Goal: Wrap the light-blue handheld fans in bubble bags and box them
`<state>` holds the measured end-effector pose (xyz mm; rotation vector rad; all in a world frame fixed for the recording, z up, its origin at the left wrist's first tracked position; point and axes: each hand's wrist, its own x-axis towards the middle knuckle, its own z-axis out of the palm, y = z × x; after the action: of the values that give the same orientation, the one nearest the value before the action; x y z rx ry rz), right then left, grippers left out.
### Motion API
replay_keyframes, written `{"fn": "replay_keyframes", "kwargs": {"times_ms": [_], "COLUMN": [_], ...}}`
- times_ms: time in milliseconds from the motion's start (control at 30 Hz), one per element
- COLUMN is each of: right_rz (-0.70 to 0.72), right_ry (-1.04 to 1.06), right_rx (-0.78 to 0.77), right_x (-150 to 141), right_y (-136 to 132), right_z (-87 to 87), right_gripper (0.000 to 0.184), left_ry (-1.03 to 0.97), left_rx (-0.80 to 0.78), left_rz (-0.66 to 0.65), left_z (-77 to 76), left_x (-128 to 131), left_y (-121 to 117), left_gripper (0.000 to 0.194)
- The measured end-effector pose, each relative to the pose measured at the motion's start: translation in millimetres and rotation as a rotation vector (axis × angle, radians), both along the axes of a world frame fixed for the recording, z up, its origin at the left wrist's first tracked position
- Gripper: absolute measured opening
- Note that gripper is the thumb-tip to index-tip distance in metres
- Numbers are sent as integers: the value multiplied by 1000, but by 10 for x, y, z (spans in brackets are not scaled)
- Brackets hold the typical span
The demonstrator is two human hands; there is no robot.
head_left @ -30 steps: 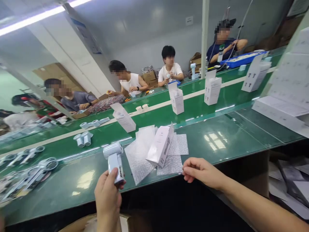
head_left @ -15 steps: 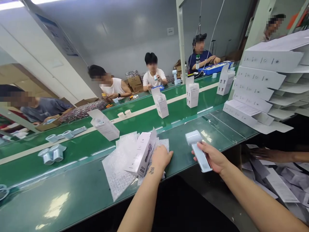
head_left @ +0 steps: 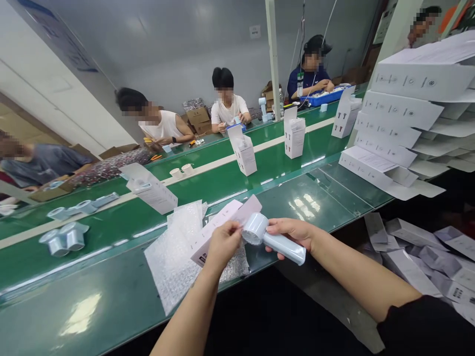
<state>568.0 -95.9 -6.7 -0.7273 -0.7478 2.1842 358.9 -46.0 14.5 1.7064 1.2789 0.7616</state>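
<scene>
My right hand [head_left: 295, 230] grips a light-blue hair dryer [head_left: 285, 247] by its handle, thumb on top. The round head points left, toward my left hand [head_left: 224, 242]. My left fingers are closed in a pinch at the flap [head_left: 249, 209] of a white printed carton [head_left: 206, 238], beside the dryer's head. This carton lies tilted on sheets of bubble wrap [head_left: 163, 262] at the table's front edge. My left hand and forearm cover part of it. Whether the dryer's head touches the flap, I cannot tell.
Open white cartons [head_left: 243, 155] stand along the green conveyor belt [head_left: 208, 185]. Light-blue shells [head_left: 67, 240] lie at left. A tall stack of flat-lying cartons [head_left: 403, 113] rises at right, above a pile of loose boxes [head_left: 419, 257]. Several co-workers [head_left: 230, 106] sit across the belt.
My left hand has come off the carton's side to its flap, which now leans right. My right hand has brought the dryer left and turned it. The other person's arm at right is gone from view.
</scene>
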Motion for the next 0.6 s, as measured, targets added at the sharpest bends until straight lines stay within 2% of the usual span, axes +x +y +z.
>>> {"fn": "replay_keyframes", "kwargs": {"times_ms": [67,133,200,267,333,400,433,467,533,600], "right_rz": [-46,-79,-118,-155,-156,-148,-163,-193,-281,-384], "right_ry": [-94,-153,-167,-167,-176,-207,-227,-246,-272,-283], "right_rx": [-30,-37,-29,-4,25,37,37,35,36,18], "right_x": [18,14,-11,-35,-39,-29,-23,-18,-15,-21], "right_y": [-58,-139,-200,-226,-229,-227,-229,-235,-256,-284], "right_z": [-40,-74,-86,-76,-53,-24,-10,5,36,61], "right_gripper": [44,46,51,60,67,59,52,46,40,36], "left_ry": [-152,-171,-59,77,184,290,346,396,449,428], "left_rx": [-32,75,309,571,769,919,994,1064,1135,1049], "left_rz": [153,128,-27,-226,-428,-576,-604,-589,-434,-196], "left_z": [-36,-50,-31,24,99,153,157,138,30,-140], "left_x": [-4,33,91,131,132,98,74,51,19,17], "left_y": [-20,-62,-111,-137,-131,-110,-102,-99,-115,-156], "left_gripper": [18,18,15,14,17,21,22,23,22,20]}}
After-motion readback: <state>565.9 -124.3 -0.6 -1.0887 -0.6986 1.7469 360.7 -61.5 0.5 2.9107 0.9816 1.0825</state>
